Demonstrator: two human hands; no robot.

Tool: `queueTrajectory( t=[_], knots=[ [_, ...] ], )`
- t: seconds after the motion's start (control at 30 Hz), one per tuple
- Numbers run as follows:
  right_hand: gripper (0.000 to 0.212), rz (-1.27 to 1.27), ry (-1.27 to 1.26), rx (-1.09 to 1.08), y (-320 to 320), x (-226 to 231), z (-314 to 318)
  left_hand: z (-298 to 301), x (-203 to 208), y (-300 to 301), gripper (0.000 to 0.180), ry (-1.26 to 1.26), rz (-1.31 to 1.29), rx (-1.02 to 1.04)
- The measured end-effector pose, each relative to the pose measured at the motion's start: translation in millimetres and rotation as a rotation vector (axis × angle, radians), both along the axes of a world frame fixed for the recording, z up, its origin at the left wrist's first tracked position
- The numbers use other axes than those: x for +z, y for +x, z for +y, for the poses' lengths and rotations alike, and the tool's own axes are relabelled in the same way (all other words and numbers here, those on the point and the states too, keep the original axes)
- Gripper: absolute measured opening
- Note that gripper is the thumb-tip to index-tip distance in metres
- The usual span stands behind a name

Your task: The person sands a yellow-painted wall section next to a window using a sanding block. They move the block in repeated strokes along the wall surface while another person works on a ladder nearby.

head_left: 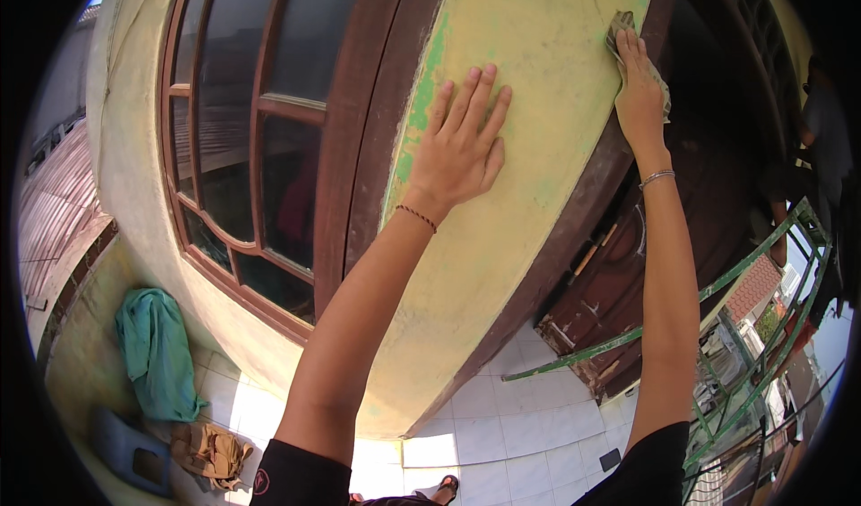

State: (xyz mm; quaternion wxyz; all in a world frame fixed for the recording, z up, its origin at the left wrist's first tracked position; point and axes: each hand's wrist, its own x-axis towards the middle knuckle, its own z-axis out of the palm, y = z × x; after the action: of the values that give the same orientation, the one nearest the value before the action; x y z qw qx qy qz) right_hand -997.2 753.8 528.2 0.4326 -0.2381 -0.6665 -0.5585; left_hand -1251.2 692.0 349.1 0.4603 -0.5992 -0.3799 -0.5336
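A narrow strip of yellow wall [529,138] stands before me, with green paint showing through in flaked patches along its left edge. My left hand [457,143] lies flat on it with fingers spread, holding nothing. Higher and to the right, my right hand [640,93] presses a crumpled greyish cloth [621,25] against the wall's edge, beside the dark brown door frame [574,199]. Parts of the cloth stick out above the fingertips and beside the hand; the palm hides the rest.
A brown-framed window [334,120] is on the left. Below it are a green cloth bundle [157,353], a blue plastic chair [126,452] and a brown bag [220,452]. Green metal scaffolding [762,246] stands at right, near another person [821,129]. White tiles [520,416] cover the floor.
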Motion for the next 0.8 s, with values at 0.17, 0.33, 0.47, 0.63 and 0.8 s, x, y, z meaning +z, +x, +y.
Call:
queueTrajectory(
  t=[0.17, 0.33, 0.47, 0.63, 0.8],
  knots=[
    [0.066, -0.307, -0.081, -0.026, -32, -23, -21, -3, -1, -15, 0.063, -0.025, 0.0, 0.062],
    [0.074, 0.109, 0.033, 0.041, -15, 4, 3, 0, 1, -2, 0.064, -0.031, 0.01, 0.058],
    [0.07, -0.404, -0.043, 0.004, -43, -28, -23, -1, -3, -13, 0.064, -0.047, 0.006, 0.082],
    [0.071, 0.089, 0.011, 0.036, -28, -6, 2, 2, 0, -3, 0.064, -0.052, 0.014, 0.06],
    [0.072, -0.017, -0.076, 0.037, -25, -16, -12, 1, -1, -10, 0.063, -0.035, 0.006, 0.101]
  ],
)
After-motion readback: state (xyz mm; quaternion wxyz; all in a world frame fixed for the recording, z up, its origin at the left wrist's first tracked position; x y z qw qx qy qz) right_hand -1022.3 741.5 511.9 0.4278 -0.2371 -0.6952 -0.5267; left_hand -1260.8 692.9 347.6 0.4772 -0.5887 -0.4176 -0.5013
